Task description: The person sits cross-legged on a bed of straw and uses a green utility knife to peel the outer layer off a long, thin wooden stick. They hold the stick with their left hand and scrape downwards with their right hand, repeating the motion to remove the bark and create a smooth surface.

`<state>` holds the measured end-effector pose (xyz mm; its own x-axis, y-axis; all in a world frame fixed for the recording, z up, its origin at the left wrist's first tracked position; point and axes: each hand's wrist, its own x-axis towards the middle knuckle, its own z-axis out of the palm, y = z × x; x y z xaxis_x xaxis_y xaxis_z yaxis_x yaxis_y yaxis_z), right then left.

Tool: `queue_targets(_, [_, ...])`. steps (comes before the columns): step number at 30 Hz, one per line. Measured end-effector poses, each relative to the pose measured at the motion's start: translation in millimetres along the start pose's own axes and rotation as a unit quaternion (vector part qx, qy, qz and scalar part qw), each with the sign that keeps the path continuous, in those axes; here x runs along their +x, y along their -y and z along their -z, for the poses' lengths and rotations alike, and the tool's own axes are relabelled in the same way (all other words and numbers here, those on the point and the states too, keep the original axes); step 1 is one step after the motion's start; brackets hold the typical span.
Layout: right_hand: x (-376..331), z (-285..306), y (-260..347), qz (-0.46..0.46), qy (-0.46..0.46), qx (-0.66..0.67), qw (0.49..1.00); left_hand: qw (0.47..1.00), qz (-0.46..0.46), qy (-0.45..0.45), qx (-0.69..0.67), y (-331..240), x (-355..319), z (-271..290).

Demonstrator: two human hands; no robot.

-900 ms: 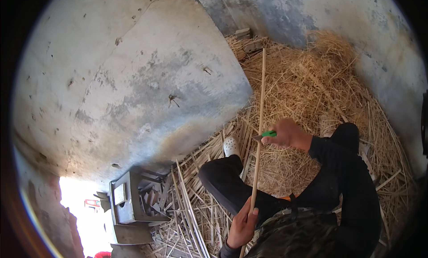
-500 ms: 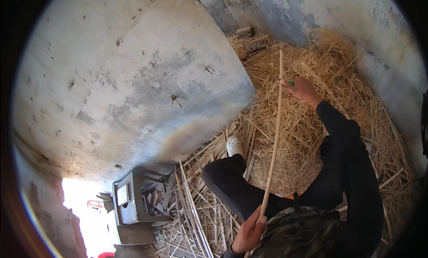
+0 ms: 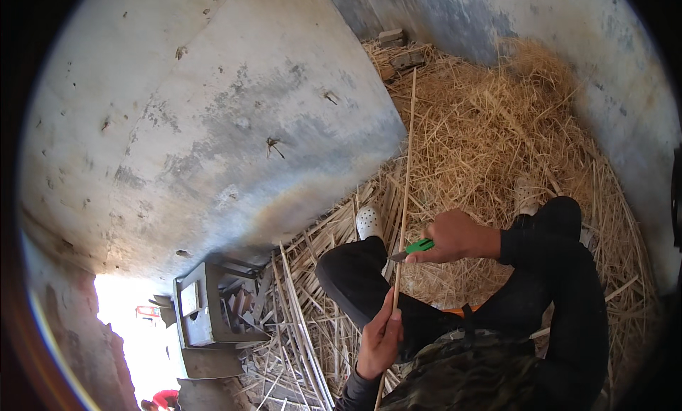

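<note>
A long, thin pale strip of wood or bamboo (image 3: 407, 175) runs from below my lap up over the straw pile. My left hand (image 3: 379, 338) is closed round its lower part, thumb along the strip. Just above it, my right hand (image 3: 455, 238) grips a green utility knife (image 3: 419, 246). The knife's blade lies across the strip, touching or very near it; I cannot tell which. My legs are bent to either side, with a white clog (image 3: 369, 223) on the foot beside the strip.
Straw-like shavings (image 3: 511, 120) heap up in the corner. Loose split strips (image 3: 302, 326) lie at left. A wooden stool-like frame (image 3: 209, 304) stands near the bright doorway, where a bit of red clothing (image 3: 165, 398) shows. Worn plaster walls (image 3: 234, 127) close in the corner.
My right hand with the knife has come down from the strip's far end to just above my left hand. The strip has swung left, and my left hand has shifted slightly up and left.
</note>
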<state>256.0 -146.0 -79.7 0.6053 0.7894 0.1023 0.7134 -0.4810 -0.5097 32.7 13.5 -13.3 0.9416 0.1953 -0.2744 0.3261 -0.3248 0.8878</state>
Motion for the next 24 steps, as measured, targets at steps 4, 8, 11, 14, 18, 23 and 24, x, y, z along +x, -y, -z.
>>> queue_targets(4, [13.0, 5.7, -18.6, -0.062, -0.027, -0.012, 0.998, 0.991, -0.068, -0.033, 0.109, -6.7, 4.1, -3.9])
queue_targets(8, [12.6, 6.4, -11.5, -0.032, -0.056, 0.008, 0.998, 0.982, -0.118, -0.062, 0.133, 0.4, 5.2, -2.1])
queue_targets(11, [11.5, 6.1, -17.5, -0.029, -0.073, 0.007, 0.997, 0.980, -0.106, -0.061, 0.155, -1.2, -2.4, -4.5])
queue_targets(14, [23.8, 11.4, -46.5, -0.121, -0.069, 0.046, 0.989, 0.978, -0.121, -0.048, 0.165, 1.6, -6.3, -3.1])
queue_targets(18, [14.1, 10.9, -23.3, -0.038, -0.072, 0.010, 0.997, 0.977, -0.132, -0.059, 0.155, 4.6, -10.6, -3.5])
queue_targets(23, [32.7, 23.7, -80.9, -0.138, -0.105, -0.001, 0.985, 0.980, -0.115, -0.029, 0.160, -2.5, -20.5, -2.9])
queue_targets(24, [28.0, 24.6, -73.2, -0.129, -0.093, 0.002, 0.987, 0.978, -0.127, -0.035, 0.160, -0.7, -19.5, -3.4])
